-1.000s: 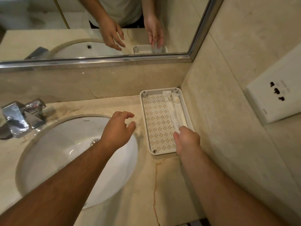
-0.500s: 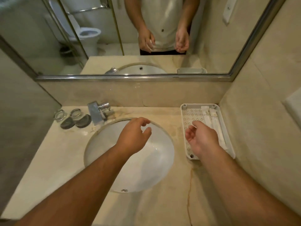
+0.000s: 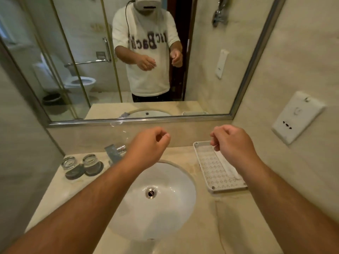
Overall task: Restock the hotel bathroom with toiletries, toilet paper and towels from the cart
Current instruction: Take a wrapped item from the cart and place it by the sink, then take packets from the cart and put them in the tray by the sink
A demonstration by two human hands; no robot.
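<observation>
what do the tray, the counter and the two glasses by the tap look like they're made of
Tray: probably white plastic, matte, with a moulded perforated floor.
Counter: looks like polished beige marble or a similar stone, going by its veins and a crack line.
Two glasses: clear glass, see-through, with bright glints.

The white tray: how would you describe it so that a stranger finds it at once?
Find the round white sink in the beige counter. Right of it, by the side wall, lies a long white tray. Unlike the two glasses on the left, it is flat, rectangular and holds slim packets.
</observation>
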